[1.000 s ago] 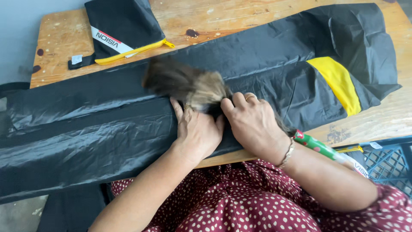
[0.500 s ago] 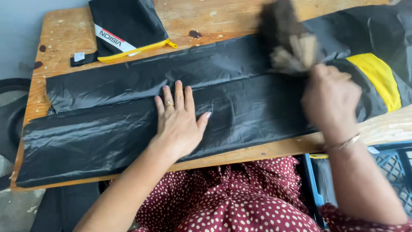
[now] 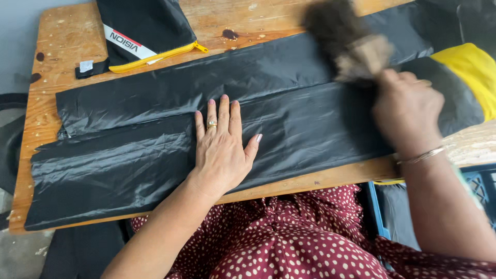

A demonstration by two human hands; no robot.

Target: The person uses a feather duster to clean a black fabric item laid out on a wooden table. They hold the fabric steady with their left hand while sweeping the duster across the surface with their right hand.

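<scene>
The left hand (image 3: 221,150) lies flat, fingers spread, pressing the long black glossy fabric sheet (image 3: 155,155) onto the worn wooden table (image 3: 46,46). The right hand (image 3: 405,111), blurred, is closed around a brown bristly brush (image 3: 346,36) over the sheet's right part, beside a yellow fabric panel (image 3: 473,75). A black zip pouch with yellow edging (image 3: 142,31) lies at the far edge. A blue crate (image 3: 480,188) stands below right.
</scene>
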